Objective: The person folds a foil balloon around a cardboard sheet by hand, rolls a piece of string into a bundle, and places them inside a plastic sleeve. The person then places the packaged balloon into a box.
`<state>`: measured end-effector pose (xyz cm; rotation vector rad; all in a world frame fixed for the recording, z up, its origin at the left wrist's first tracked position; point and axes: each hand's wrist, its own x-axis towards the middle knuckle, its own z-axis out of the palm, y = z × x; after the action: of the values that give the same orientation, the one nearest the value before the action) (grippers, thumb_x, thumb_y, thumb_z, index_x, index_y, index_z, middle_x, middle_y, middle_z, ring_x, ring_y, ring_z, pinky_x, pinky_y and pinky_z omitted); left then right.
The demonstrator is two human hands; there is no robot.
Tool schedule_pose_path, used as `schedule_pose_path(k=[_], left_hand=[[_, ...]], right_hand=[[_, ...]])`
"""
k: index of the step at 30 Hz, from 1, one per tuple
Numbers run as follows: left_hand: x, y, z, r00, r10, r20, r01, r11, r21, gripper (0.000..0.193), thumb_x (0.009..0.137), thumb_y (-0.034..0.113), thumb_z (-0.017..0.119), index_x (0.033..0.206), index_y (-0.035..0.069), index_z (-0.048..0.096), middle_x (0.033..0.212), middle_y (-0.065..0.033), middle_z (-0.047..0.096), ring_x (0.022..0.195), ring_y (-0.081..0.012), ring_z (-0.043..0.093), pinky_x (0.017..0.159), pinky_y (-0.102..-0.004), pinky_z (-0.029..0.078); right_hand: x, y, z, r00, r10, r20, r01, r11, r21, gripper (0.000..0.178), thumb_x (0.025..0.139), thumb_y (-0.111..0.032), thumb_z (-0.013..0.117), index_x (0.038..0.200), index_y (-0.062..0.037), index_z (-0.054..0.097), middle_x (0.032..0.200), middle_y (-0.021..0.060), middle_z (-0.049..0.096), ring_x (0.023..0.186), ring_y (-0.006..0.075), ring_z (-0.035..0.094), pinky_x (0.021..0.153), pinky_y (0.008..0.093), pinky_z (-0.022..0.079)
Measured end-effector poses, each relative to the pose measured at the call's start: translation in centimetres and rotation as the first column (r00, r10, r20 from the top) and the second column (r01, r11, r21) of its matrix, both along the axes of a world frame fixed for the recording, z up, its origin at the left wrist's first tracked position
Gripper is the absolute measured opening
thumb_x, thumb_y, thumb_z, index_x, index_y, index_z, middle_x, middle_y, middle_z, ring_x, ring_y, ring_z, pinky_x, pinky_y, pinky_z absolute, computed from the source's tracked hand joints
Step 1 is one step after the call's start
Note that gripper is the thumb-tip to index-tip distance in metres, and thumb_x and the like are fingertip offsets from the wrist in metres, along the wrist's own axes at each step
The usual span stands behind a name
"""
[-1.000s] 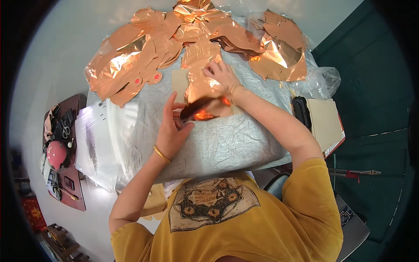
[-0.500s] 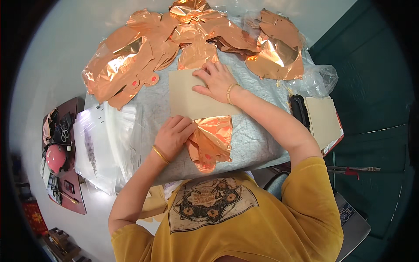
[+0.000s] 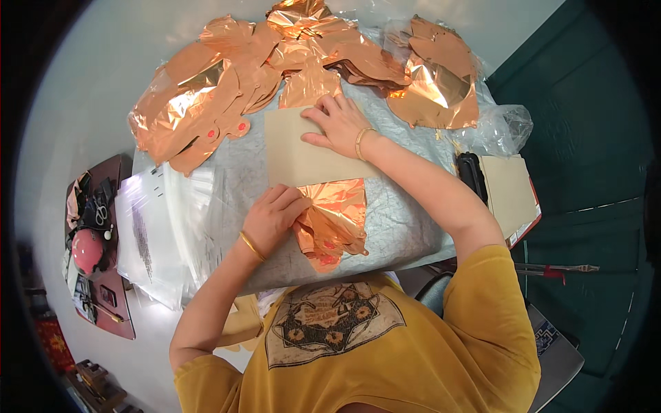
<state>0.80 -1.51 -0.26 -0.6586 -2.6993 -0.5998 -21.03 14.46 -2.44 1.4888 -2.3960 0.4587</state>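
Observation:
A beige sheet of cardboard [image 3: 292,155] lies across a flat copper-coloured foil balloon [image 3: 337,213], whose ends show above and below it. My right hand [image 3: 339,129] rests on the upper right part of the cardboard, fingers spread, pressing it down. At the cardboard's lower left corner, my left hand [image 3: 277,213] has its fingers bent together on the left edge of the foil balloon. That lower part of the foil is creased and gathered toward the fingers. My left fingertips are partly hidden.
More flat foil balloons lie in piles at the left [image 3: 186,96], back middle and right [image 3: 441,82]. Clear plastic bags [image 3: 155,227] overlap the table's left edge. A black-handled object [image 3: 471,179] and another cardboard piece [image 3: 506,189] sit at the right. Scissors [image 3: 101,215] lie on a stool [image 3: 113,292].
The foil's lower end has been drawn up slightly and creased more by my left hand. My right hand stays on the cardboard.

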Motion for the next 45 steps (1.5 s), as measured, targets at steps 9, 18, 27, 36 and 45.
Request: schedule_pose_path(k=[9,18,27,36,45], left_hand=[[-4.3,0.1,0.4,0.862,0.323,0.390,-0.481,0.763,0.431,0.018,0.085,0.015,0.071,0.083,0.000,0.062,0.093,-0.0125,0.054,0.085,-0.0306,0.053,0.071,-0.0387,0.045],[-5.4,-0.1,-2.0,0.857,0.455,0.241,-0.515,0.774,0.369,0.043,0.077,0.016,0.079,0.104,-0.002,0.051,0.099,-0.0167,0.054,0.088,-0.0320,0.054,0.079,-0.0403,0.047],[-6.1,-0.8,-2.5,0.867,0.451,0.210,-0.498,0.795,0.348,0.064,0.076,0.016,0.082,0.126,0.001,0.045,0.098,-0.0147,0.055,0.087,-0.0262,0.057,0.078,-0.0370,0.050],[-6.2,-1.5,-2.6,0.863,0.435,0.257,-0.500,0.808,0.310,0.067,0.076,0.019,0.083,0.128,0.004,0.044,0.101,-0.0150,0.056,0.086,-0.0258,0.058,0.078,-0.0367,0.050],[-6.4,-1.3,-2.1,0.834,0.429,0.348,-0.541,0.762,0.355,0.071,0.076,0.019,0.084,0.131,0.001,0.041,0.087,-0.0105,0.058,0.077,-0.0211,0.060,0.070,-0.0334,0.051]], right_hand=[[-2.2,0.2,-3.6,0.887,0.046,0.459,0.094,0.956,-0.278,0.031,0.094,-0.029,0.053,0.123,-0.0186,0.057,0.112,0.0102,0.050,0.110,0.0312,0.047,0.098,0.0409,0.041],[-3.2,0.1,-4.4,0.978,-0.073,0.194,0.093,0.991,-0.092,0.041,0.086,-0.003,0.053,0.125,-0.0177,0.052,0.123,0.0045,0.048,0.108,0.0297,0.047,0.098,0.0370,0.042],[-3.1,0.3,-2.1,0.979,0.116,0.168,-0.059,0.949,-0.311,0.025,0.094,-0.017,0.058,0.117,-0.0084,0.061,0.111,0.0060,0.057,0.111,0.0286,0.051,0.097,0.0344,0.044],[5.4,5.2,3.8,0.980,0.195,0.031,-0.177,0.937,-0.302,0.017,0.090,-0.015,0.063,0.103,-0.0043,0.064,0.099,0.0112,0.060,0.094,0.0289,0.058,0.083,0.0371,0.048],[7.1,8.2,1.7,0.950,-0.178,0.255,0.235,0.948,-0.213,0.023,0.086,-0.021,0.069,0.103,-0.0058,0.064,0.106,0.0095,0.058,0.098,0.0312,0.056,0.088,0.0396,0.048]])
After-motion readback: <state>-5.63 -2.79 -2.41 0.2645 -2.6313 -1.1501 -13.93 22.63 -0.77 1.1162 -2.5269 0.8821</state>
